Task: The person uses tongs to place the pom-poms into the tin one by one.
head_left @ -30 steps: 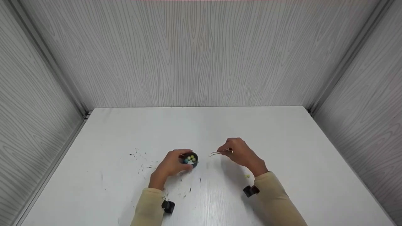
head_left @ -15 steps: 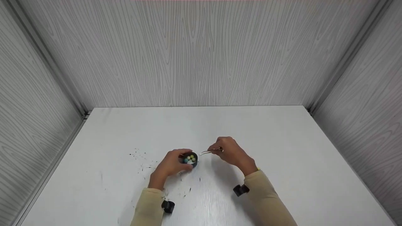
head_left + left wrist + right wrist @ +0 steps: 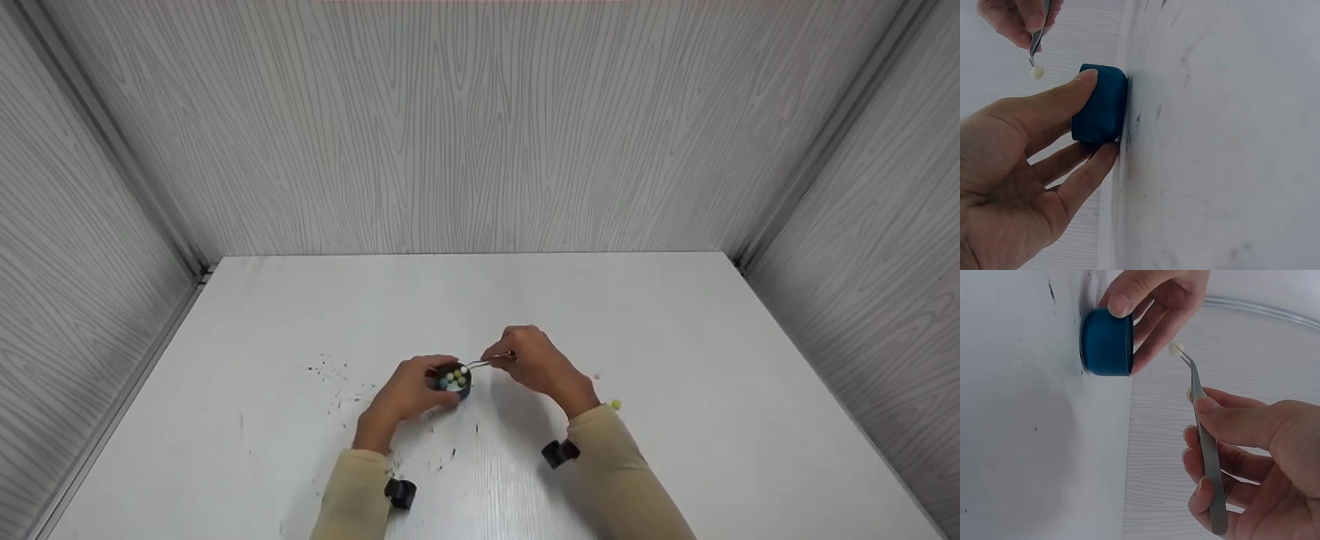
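Observation:
My left hand [image 3: 409, 391] grips a small blue cup [image 3: 1107, 346] on the table, thumb on one side and fingers on the other. Several small balls [image 3: 456, 374], yellow, green and blue among them, lie inside it. In my right hand [image 3: 531, 365] are metal tweezers [image 3: 1211, 464] with bent tips, pinched between thumb and fingers. Those tips hold a small white ball [image 3: 1175, 348]. Both wrist views show this ball apart from the cup, out beyond its open end; from the head it overlaps the cup's right rim.
A yellow-green ball [image 3: 616, 404] lies on the white table [image 3: 697, 337] beside my right sleeve, with a tiny pinkish speck [image 3: 597, 376] behind it. Dark marks [image 3: 330, 375] are scattered to the left of and below the cup. Grey wood-grain panels [image 3: 480, 135] enclose the back and sides.
My right hand has moved left, carrying the tweezers and white ball from the table's middle to the cup's rim. The yellow-green ball shows past the right sleeve. My left hand stays put.

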Action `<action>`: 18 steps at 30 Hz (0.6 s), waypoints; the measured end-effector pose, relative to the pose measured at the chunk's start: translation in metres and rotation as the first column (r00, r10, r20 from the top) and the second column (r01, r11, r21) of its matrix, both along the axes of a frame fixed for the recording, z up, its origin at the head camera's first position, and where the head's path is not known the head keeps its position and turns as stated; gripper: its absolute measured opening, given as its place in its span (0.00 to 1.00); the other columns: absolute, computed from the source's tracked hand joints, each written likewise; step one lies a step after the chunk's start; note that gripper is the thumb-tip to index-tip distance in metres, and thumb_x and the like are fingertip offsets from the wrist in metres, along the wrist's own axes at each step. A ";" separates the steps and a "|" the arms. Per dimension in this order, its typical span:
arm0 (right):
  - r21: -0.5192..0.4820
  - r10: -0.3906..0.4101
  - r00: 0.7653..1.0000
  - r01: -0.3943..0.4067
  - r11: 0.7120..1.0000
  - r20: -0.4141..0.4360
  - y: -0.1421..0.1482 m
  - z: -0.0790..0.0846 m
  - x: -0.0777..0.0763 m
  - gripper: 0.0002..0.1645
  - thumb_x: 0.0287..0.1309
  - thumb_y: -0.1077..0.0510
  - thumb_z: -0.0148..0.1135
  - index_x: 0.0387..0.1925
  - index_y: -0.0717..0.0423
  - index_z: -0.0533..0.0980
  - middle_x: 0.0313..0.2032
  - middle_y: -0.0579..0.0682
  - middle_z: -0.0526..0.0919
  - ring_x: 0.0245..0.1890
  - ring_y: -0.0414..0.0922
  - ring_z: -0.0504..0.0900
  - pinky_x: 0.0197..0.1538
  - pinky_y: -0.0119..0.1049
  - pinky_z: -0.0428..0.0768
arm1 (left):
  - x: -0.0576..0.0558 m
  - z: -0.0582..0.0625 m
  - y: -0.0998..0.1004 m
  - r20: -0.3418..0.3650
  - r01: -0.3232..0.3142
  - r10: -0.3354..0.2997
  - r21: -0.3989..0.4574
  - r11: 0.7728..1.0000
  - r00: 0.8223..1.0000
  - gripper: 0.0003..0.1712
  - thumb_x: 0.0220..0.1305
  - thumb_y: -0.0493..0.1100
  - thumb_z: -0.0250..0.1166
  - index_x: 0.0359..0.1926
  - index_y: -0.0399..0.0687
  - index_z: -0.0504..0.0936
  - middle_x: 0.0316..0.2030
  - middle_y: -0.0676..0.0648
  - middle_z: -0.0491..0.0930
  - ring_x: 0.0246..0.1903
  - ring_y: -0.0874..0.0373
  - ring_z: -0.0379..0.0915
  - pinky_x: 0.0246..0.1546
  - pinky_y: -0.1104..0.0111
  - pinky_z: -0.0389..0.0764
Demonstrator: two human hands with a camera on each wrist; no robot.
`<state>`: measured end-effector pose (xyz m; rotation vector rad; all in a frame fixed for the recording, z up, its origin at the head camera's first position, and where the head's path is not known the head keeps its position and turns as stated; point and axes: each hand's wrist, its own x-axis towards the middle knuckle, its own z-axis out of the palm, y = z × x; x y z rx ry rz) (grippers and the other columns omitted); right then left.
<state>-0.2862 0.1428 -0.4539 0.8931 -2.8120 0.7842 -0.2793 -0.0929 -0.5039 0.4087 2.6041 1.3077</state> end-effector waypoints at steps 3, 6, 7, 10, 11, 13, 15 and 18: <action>0.002 -0.007 1.000 0.007 1.000 0.003 -0.003 0.001 0.000 0.10 0.63 0.67 0.69 0.43 0.55 0.90 0.32 0.53 0.87 0.34 0.46 0.84 0.36 0.34 0.83 | 0.000 0.001 0.000 0.002 -0.002 0.002 -0.003 1.000 1.000 0.33 0.59 0.39 0.78 0.65 0.49 0.80 0.64 0.40 0.79 0.64 0.42 0.76 0.67 0.46 0.77; 0.010 -0.015 1.000 0.015 1.000 0.008 -0.005 0.000 0.000 0.10 0.63 0.66 0.69 0.43 0.55 0.90 0.33 0.53 0.87 0.35 0.46 0.84 0.36 0.34 0.83 | 0.000 0.000 0.000 0.004 -0.002 0.002 -0.004 1.000 1.000 0.33 0.59 0.39 0.78 0.66 0.48 0.80 0.65 0.40 0.79 0.65 0.41 0.76 0.67 0.46 0.76; 0.010 -0.014 1.000 0.014 1.000 0.006 -0.006 0.000 -0.001 0.10 0.62 0.67 0.69 0.43 0.56 0.90 0.33 0.53 0.87 0.35 0.46 0.84 0.36 0.34 0.84 | 0.000 0.000 0.000 0.005 -0.003 0.003 -0.004 1.000 1.000 0.33 0.59 0.39 0.77 0.66 0.48 0.80 0.65 0.40 0.79 0.65 0.41 0.76 0.67 0.46 0.76; 0.015 -0.007 1.000 0.007 1.000 -0.004 -0.008 -0.001 -0.002 0.10 0.62 0.67 0.70 0.43 0.56 0.90 0.33 0.53 0.88 0.35 0.47 0.85 0.37 0.35 0.84 | -0.001 -0.001 0.000 0.006 -0.004 0.004 0.000 1.000 1.000 0.33 0.59 0.39 0.77 0.66 0.48 0.80 0.65 0.40 0.78 0.65 0.41 0.75 0.68 0.47 0.76; 0.016 -0.005 1.000 0.006 1.000 -0.007 -0.009 -0.001 -0.002 0.10 0.62 0.67 0.70 0.43 0.56 0.90 0.33 0.53 0.88 0.35 0.47 0.85 0.37 0.35 0.84 | -0.001 -0.001 0.000 0.004 -0.004 0.004 0.001 1.000 1.000 0.33 0.59 0.39 0.77 0.66 0.48 0.80 0.65 0.40 0.78 0.65 0.41 0.76 0.67 0.47 0.76; 0.016 -0.006 1.000 0.006 1.000 -0.008 -0.010 -0.001 -0.002 0.10 0.62 0.67 0.69 0.43 0.56 0.90 0.33 0.53 0.88 0.35 0.47 0.85 0.37 0.36 0.85 | -0.001 -0.001 0.000 0.004 -0.005 0.005 -0.002 1.000 1.000 0.33 0.59 0.39 0.77 0.66 0.48 0.80 0.65 0.40 0.78 0.65 0.41 0.76 0.67 0.47 0.76; 0.019 -0.008 1.000 0.009 1.000 -0.008 -0.010 -0.001 -0.002 0.10 0.62 0.67 0.69 0.43 0.56 0.90 0.33 0.53 0.88 0.35 0.47 0.85 0.37 0.36 0.85 | -0.001 -0.001 0.000 0.003 -0.004 0.004 -0.004 1.000 1.000 0.33 0.59 0.39 0.78 0.66 0.48 0.80 0.65 0.40 0.79 0.65 0.41 0.76 0.67 0.47 0.76; 0.019 -0.013 1.000 0.013 1.000 -0.003 -0.011 -0.001 -0.002 0.10 0.62 0.66 0.70 0.43 0.56 0.90 0.33 0.53 0.88 0.34 0.46 0.84 0.36 0.35 0.84 | -0.002 -0.002 -0.001 -0.007 0.004 -0.004 -0.005 1.000 1.000 0.33 0.58 0.39 0.78 0.66 0.48 0.80 0.64 0.40 0.79 0.64 0.42 0.77 0.67 0.47 0.76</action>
